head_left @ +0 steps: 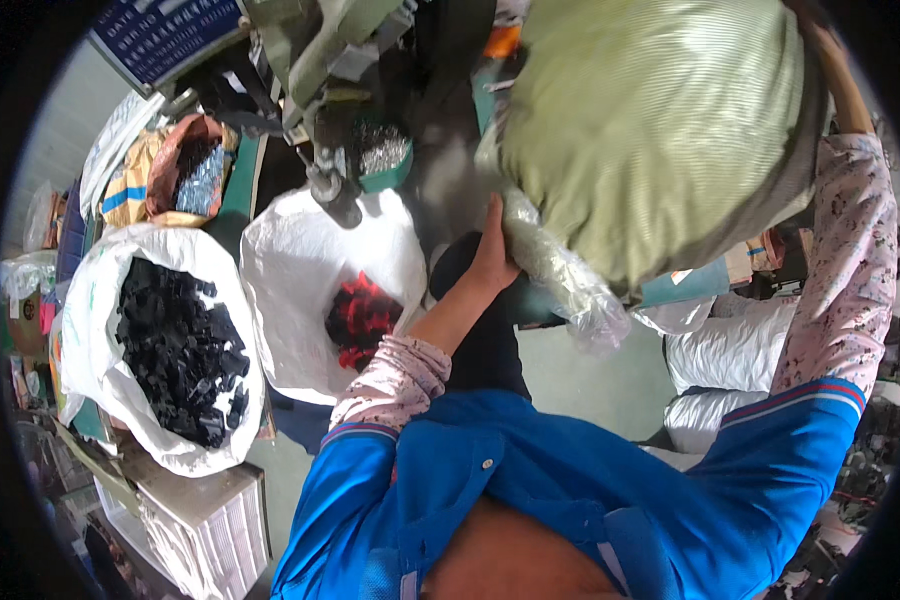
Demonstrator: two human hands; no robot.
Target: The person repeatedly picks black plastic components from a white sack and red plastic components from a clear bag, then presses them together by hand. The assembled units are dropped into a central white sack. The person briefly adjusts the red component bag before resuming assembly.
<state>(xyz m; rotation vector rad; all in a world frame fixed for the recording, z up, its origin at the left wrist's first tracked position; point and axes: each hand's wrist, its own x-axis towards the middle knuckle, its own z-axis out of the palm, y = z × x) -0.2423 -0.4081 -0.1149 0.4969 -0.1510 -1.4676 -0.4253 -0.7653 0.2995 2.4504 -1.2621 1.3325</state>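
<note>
A big, full, olive-green woven sack (660, 130) is held up in front of me on the right. Clear crinkled plastic (565, 265) shows along its lower left side. My left hand (492, 255) grips the sack at that side, thumb upward, its other fingers hidden behind the plastic. Around the sack's far right side reaches my right hand (815, 28), its fingers mostly out of sight. Left of my left forearm, an opened white sack (285, 275) holds red and black pieces (363, 318). Another white sack (90, 330) beside it is filled with small black pieces (180, 350).
A green machine (335, 45) with a metal head stands above the middle white sack. Next to it is a green tray (388, 178) of small metal parts. An orange-brown bag (185, 165) stands far left. White stuffed sacks (730, 350) lie at right, a carton (195, 500) lower left.
</note>
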